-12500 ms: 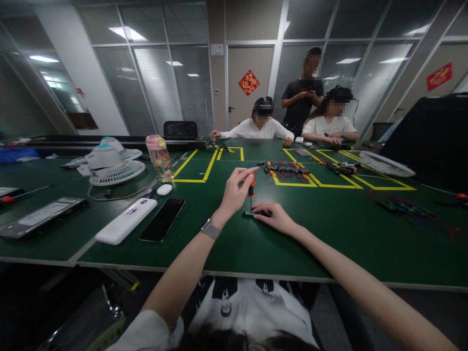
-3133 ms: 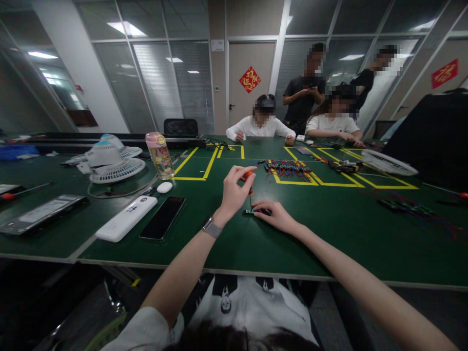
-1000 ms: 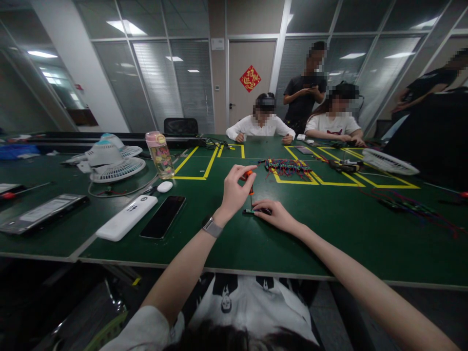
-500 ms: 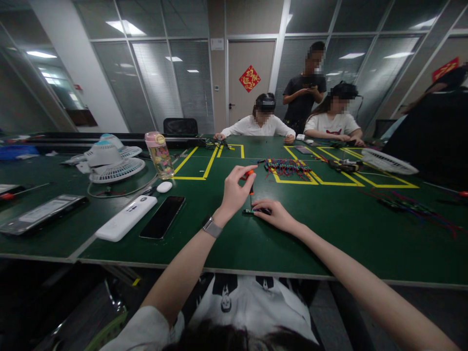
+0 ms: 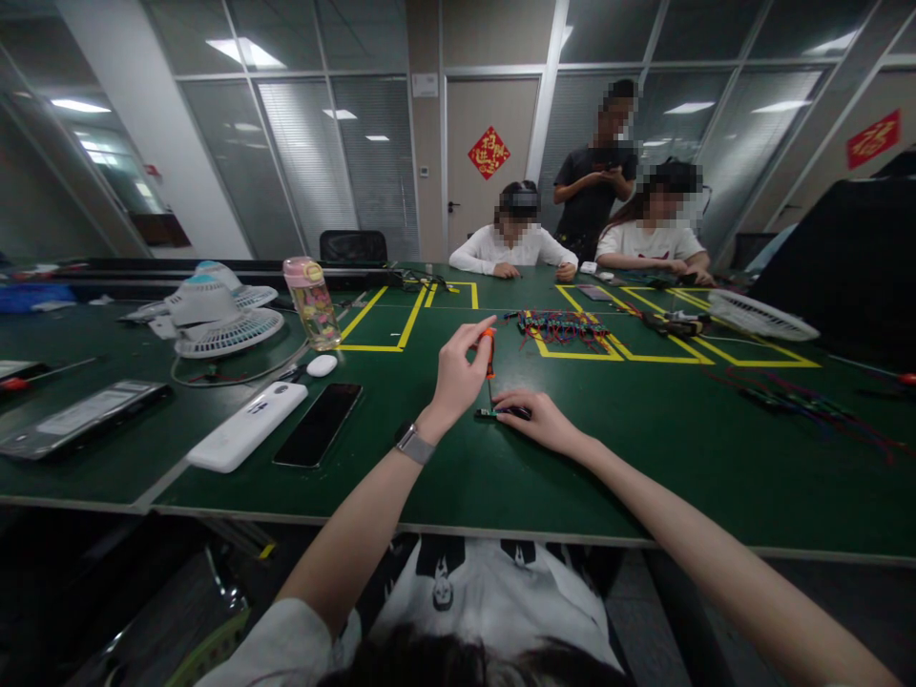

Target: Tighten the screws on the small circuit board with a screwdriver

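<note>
My left hand [image 5: 462,361] is closed around the orange-and-black handle of a screwdriver [image 5: 490,355], which stands nearly upright. Its thin shaft reaches down to a small green circuit board [image 5: 487,414] on the table. My right hand [image 5: 538,418] lies low over the board's right part, fingers pressed on it and a dark piece beside it. Those fingers hide much of the board. Where exactly the screwdriver tip touches is too small to tell.
On the green table [image 5: 401,487] a phone [image 5: 319,426], a white power bank [image 5: 249,426] and a bottle [image 5: 312,303] lie left. Beyond my hands sits a bundle of wired boards [image 5: 562,327]; more wires [image 5: 801,401] lie right. Several people are across the table.
My left fingers have shifted on the screwdriver handle, which shows a little more now. My right hand stays put. The person opposite has drawn one arm inward.
</note>
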{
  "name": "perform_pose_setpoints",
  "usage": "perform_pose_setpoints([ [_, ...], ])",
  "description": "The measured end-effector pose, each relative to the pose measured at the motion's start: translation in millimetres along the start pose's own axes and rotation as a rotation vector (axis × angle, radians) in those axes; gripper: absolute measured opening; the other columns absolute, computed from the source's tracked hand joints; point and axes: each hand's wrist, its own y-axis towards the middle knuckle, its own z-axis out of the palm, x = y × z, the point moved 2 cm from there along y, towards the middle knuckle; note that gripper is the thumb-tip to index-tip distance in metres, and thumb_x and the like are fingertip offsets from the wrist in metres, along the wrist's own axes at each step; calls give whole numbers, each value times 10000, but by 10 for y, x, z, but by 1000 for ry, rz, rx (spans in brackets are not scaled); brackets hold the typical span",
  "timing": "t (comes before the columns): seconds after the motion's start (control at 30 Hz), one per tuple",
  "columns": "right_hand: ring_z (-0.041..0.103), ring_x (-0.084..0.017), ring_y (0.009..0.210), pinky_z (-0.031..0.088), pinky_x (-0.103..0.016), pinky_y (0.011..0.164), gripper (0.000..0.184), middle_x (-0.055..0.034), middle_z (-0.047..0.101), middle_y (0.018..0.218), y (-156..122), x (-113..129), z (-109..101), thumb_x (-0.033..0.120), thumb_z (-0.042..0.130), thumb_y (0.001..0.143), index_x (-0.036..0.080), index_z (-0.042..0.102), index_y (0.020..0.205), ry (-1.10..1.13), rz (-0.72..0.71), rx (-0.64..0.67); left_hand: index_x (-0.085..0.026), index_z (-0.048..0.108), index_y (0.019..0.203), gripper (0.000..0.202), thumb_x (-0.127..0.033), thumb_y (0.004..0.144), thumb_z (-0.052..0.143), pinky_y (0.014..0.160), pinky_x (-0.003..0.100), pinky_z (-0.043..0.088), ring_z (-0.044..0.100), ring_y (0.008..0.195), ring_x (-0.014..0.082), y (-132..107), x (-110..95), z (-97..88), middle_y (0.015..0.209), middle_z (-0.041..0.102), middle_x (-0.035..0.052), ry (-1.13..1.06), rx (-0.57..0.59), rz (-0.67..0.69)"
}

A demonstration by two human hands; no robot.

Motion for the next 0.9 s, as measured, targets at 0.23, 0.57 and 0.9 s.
perform_pose_setpoints([
  [0.23,635,-227,1017,498,-379,907,158,-77,696,1081,5,6,0,252,619,836,216,725,948,5,-4,-9,-213,667,1068,216,-236,881,561,747,222,472,556,806,115,-17,-24,1,911,553,29,54,-24,-3],
  [0.57,627,-230,1039,482,-397,936,169,-79,690,1094,2,-10,9,261,612,843,218,720,966,9,2,-7,-183,616,1136,265,-183,925,456,789,241,469,586,886,129,-4,-17,5,979,625,47,3,8,-5],
  [0.9,633,-225,1032,492,-382,923,167,-73,694,1087,3,0,2,271,612,843,221,722,958,3,0,-7,-209,599,1164,293,-185,951,399,875,270,444,566,979,144,-6,-25,-3,1047,590,53,29,41,-2],
])
